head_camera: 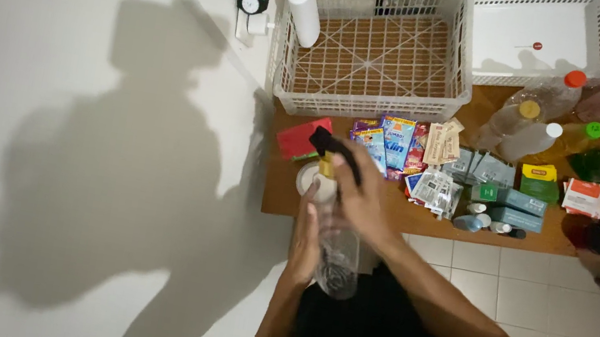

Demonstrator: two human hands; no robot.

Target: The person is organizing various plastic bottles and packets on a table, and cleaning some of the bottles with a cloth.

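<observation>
At the far left of the frame a pale wall (48,69) carries the dark shadow of the person, and near the upper middle a small black-and-white dial gadget (251,3) sits plugged into it. Just right of that, a white bottle with a gold cap (302,5) leans against the corner of an empty white lattice basket (370,91) standing on the wooden table (279,197). Below the basket, at the table's near edge, lies a red flat pack (302,138). In the lower centre of the frame, the left hand (304,242) is wrapped around the side of a clear spray bottle (333,239), fingers curled against its body, holding it upright over the table edge and the person's dark shirt. The right hand (364,199) is closed over the bottle's upper part, gripping near its yellow collar and black trigger head (331,149). Right of the hands, colourful sachets (393,143) are spread beside grey-green packets and small boxes (506,197). Further right stand several plastic bottles (543,120) with orange, yellow, white and green caps, below a second white basket (549,36) in the upper right. A white-and-orange box (583,197) lies toward the right edge, above the tiled floor (538,298).
</observation>
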